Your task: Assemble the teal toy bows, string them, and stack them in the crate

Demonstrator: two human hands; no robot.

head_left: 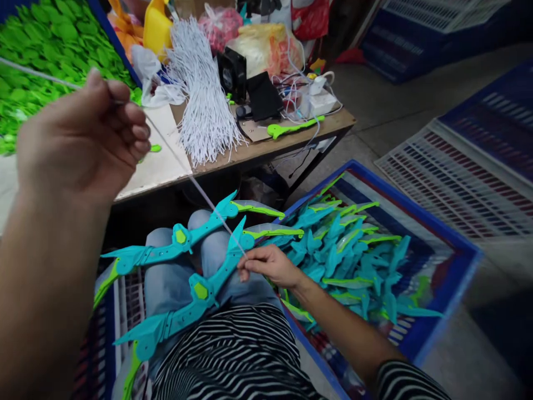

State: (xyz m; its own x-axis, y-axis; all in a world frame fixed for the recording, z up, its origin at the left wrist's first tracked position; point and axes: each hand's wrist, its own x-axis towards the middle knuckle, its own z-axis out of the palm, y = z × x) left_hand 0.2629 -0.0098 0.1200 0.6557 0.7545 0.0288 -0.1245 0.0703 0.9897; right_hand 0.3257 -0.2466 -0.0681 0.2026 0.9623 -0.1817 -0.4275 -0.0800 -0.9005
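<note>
String — taut between fingers

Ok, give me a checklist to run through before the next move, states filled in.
1. Left hand gripping the white cord: ok.
2. Right hand pinching it between its fingers: ok.
3. Cord straight between the hands: ok.
4. Cord's whole length in view: not ok, it runs out at the left edge.
5. Near bow and far bow lying across the lap: ok.
6. Cord fastened to the near bow: cannot tell.

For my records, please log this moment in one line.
left hand: raised, gripping cord; right hand: pinching cord; on lap: two turquoise bows
</note>
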